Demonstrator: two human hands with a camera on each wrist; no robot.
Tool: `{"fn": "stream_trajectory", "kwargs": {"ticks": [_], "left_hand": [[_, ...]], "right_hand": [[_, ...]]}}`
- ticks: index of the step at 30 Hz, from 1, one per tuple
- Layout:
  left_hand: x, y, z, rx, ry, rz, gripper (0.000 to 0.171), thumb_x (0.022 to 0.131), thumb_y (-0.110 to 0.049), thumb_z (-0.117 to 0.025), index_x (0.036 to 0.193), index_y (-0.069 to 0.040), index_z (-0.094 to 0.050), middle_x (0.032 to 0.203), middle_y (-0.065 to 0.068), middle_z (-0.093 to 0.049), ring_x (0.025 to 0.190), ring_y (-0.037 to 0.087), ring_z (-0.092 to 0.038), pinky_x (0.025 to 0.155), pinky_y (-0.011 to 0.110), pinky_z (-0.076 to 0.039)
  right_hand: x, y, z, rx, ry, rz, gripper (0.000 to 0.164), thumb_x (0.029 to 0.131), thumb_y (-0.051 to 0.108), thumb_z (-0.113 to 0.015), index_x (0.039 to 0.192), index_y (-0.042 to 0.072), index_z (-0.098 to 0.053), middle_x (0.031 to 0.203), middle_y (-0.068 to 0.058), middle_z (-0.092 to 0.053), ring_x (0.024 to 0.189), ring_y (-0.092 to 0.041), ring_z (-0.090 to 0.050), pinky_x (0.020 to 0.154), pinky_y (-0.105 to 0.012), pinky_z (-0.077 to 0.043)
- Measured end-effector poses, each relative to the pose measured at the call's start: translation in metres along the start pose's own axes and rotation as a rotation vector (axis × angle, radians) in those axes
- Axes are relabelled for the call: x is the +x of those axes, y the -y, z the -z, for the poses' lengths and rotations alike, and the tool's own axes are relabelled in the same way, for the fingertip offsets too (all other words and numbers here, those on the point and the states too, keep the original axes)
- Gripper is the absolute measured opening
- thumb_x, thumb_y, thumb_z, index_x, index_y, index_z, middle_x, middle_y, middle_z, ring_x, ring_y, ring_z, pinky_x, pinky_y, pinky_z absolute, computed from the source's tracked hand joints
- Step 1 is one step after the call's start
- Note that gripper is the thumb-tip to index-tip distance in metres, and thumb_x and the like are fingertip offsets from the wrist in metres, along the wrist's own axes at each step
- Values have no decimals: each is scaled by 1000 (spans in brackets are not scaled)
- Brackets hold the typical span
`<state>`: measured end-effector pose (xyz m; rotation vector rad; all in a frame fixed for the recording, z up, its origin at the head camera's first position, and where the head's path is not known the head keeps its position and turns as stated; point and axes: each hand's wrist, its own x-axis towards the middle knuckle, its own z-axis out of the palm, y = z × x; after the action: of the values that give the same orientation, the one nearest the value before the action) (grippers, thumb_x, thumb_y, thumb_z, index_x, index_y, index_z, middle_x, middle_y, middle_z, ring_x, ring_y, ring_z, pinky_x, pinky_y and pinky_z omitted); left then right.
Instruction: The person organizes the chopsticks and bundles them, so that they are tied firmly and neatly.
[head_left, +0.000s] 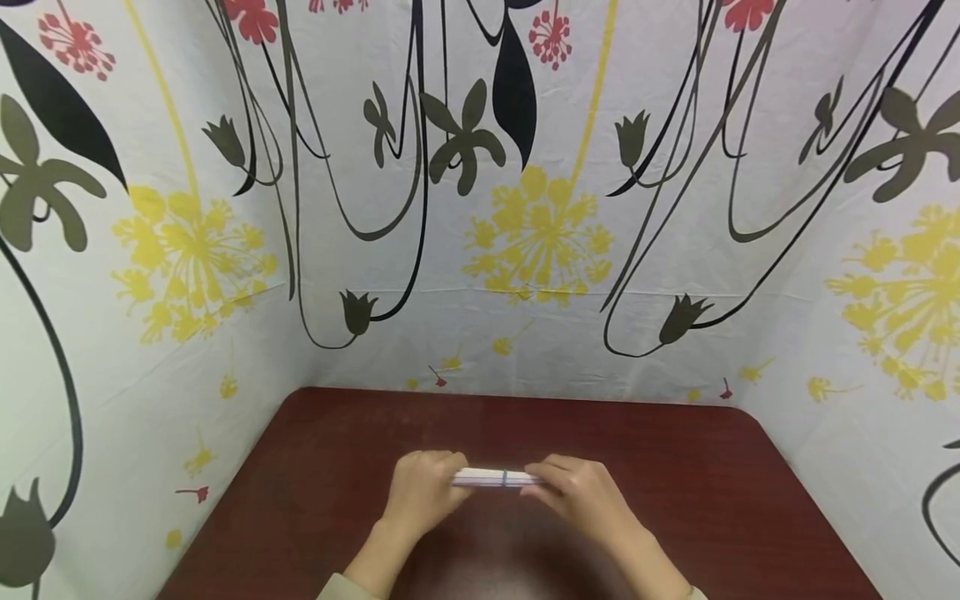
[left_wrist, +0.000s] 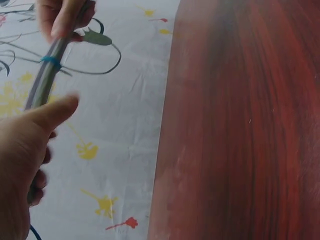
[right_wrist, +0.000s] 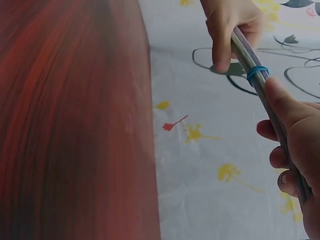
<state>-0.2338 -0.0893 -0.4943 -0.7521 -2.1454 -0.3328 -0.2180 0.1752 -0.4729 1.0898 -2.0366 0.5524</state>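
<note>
A slim, pale, paper-like bundle (head_left: 480,477) is held level above the table in the head view, with a thin blue rubber band (head_left: 505,478) around it, right of its middle. My left hand (head_left: 425,493) grips the left end, fingers curled round it. At the other end, my right hand (head_left: 583,496) holds it between thumb and fingers, close to the band. Lengthwise layers show along the bundle (right_wrist: 244,47) in the right wrist view, and the blue band (right_wrist: 257,72) sits just beyond the right thumb. Both ends are hidden in the hands.
Beneath the hands is a dark red-brown wooden table (head_left: 315,467) with rounded far corners. White cloth (head_left: 465,350) printed with flowers and stems hangs behind it and along both sides.
</note>
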Motion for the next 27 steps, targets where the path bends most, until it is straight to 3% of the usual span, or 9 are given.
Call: {"fn": "stream_trajectory", "kwargs": {"ticks": [3,6,9,13,19,22,27], "left_hand": [[-3,6,2,-146,182,27,38,65,-54,-88,76,-26,-65,62,-20,-57,49,-4,-42,45,17,-33],[-6,15,3,-259,370,121,35,72,-60,-80,85,-30,-70,70,-24,-60,56,-7,-47,50,20,-40],[-11,25,-4,-335,502,232,28,79,-55,-79,89,-30,-74,76,-24,-64,61,-6,-53,55,24,-46],[-23,35,-22,-384,599,311,26,85,-42,-79,100,-21,-78,88,-15,-69,73,1,-60,64,29,-52],[-40,40,-45,-399,638,318,29,90,-23,-77,116,-11,-75,97,-6,-62,82,9,-59,72,31,-52],[-48,39,-54,-391,618,330,27,87,-20,-78,113,-13,-75,99,-6,-66,88,13,-61,77,34,-53],[-55,37,-62,-360,579,346,26,85,-20,-80,110,-14,-77,102,-5,-71,96,19,-66,86,41,-53]], "right_hand": [[-7,-4,-4,-13,52,-26,19,85,32,-80,95,17,-75,83,13,-68,65,1,-60,59,-19,-49],[-16,-11,-11,-34,104,-51,20,81,28,-83,96,20,-74,84,14,-66,67,1,-60,60,-21,-50],[-28,-21,-19,-11,168,-83,30,77,21,-87,103,16,-74,89,10,-68,73,-2,-64,63,-25,-53],[-42,-35,-33,47,301,-164,34,78,11,-85,108,11,-70,96,5,-67,84,-9,-67,71,-29,-56],[-59,-48,-48,63,454,-320,25,82,2,-78,104,11,-70,95,4,-61,85,-13,-66,71,-29,-56],[-66,-51,-53,36,468,-346,24,80,1,-78,101,11,-71,92,4,-63,83,-14,-64,71,-32,-55],[-74,-53,-59,-36,427,-316,21,80,4,-81,98,11,-72,90,3,-66,82,-17,-63,70,-36,-54]]}}
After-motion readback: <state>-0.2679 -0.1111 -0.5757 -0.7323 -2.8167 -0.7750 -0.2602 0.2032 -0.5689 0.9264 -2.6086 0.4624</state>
